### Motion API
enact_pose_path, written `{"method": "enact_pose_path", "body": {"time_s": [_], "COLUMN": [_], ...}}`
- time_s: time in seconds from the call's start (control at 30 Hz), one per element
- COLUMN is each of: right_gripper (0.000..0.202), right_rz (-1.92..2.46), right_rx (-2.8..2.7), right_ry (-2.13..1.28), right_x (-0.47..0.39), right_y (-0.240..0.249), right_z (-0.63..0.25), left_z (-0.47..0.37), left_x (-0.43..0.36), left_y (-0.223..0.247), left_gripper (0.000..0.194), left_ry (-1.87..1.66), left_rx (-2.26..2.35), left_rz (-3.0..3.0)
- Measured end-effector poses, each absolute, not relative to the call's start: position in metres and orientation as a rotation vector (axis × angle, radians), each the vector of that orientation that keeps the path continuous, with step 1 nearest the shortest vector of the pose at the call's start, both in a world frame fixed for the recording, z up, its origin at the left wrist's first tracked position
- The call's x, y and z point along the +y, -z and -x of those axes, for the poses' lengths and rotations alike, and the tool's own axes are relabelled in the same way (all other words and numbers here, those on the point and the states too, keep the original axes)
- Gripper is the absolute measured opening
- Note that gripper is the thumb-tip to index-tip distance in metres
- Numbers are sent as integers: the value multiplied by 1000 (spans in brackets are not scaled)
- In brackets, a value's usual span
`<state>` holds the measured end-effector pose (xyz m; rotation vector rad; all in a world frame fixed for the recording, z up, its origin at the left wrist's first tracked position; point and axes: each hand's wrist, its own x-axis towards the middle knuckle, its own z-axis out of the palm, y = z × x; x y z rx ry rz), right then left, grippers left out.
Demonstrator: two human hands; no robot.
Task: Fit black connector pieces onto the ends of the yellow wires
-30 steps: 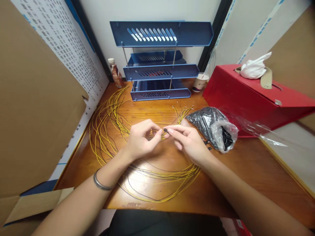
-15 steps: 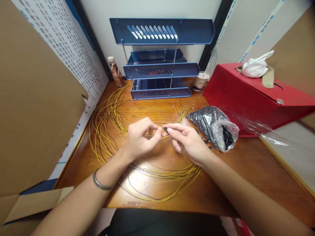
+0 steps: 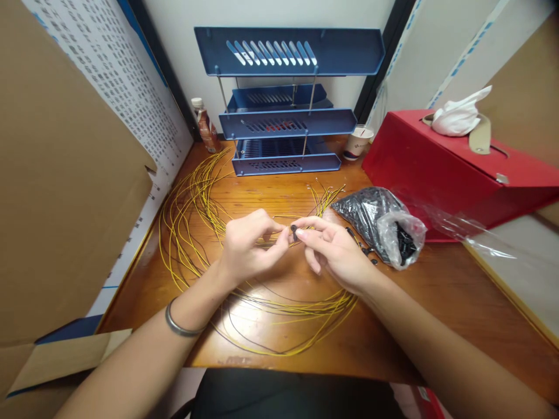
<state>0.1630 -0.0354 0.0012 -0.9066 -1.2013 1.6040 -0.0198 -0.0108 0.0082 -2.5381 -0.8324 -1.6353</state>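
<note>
Over the middle of the desk my two hands meet, fingertips almost touching. My right hand (image 3: 334, 250) pinches a small black plastic piece (image 3: 294, 230) with a rounded head. My left hand (image 3: 253, 241) is closed in a pinch right beside it; a thin wire end seems to be between its fingertips, mostly hidden by them. Long yellow and black wires (image 3: 198, 201) lie in a wide loop under and around both hands. Their bunched ends (image 3: 325, 201) lie just beyond my right hand. More small black pieces (image 3: 367, 251) are scattered to the right of that hand.
A clear plastic bag (image 3: 371, 218) of black pieces lies open at right, before a red tissue box (image 3: 432, 174). Blue tray shelves (image 3: 288, 125), a bottle (image 3: 207, 129) and a paper cup (image 3: 358, 143) stand at the back. Cardboard (image 3: 65, 192) rises along the left.
The black piece has turned more upright in my right fingertips, and my left fingertips have come slightly nearer to it. The view has shifted a little; the rest lies as before.
</note>
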Motion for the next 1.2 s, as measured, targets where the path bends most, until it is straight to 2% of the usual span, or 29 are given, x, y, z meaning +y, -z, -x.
{"method": "enact_pose_path", "body": {"time_s": [1.2], "right_gripper": [34], "right_rz": [890], "right_rx": [-1255], "right_ry": [-1600], "right_x": [-33], "right_y": [0], "right_z": [-168], "left_z": [21], "left_x": [-13], "left_y": [-12], "left_gripper": [13], "left_ry": [1536], "left_rx": [-881], "left_rz": [2669]}}
